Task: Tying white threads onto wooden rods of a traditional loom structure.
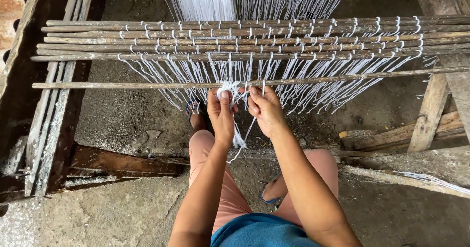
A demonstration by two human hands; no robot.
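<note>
A: What step is this?

B: Looks like knotting. Both hands sit at the lowest rod [122, 85], centre frame; the left hand [221, 113] fingers pinch a white thread bunch [228, 86], the right hand [265, 111] at three o'clock closes on neighbouring strands.

A: Next?

B: Probably a steady pull; forearms reach toward twelve o'clock.

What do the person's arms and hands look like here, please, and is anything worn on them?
Both forearms are bare, with no sleeves in view. The left hand and right hand wear no gloves; no rings, watch or bracelets show. The fingers are uncovered.
</note>
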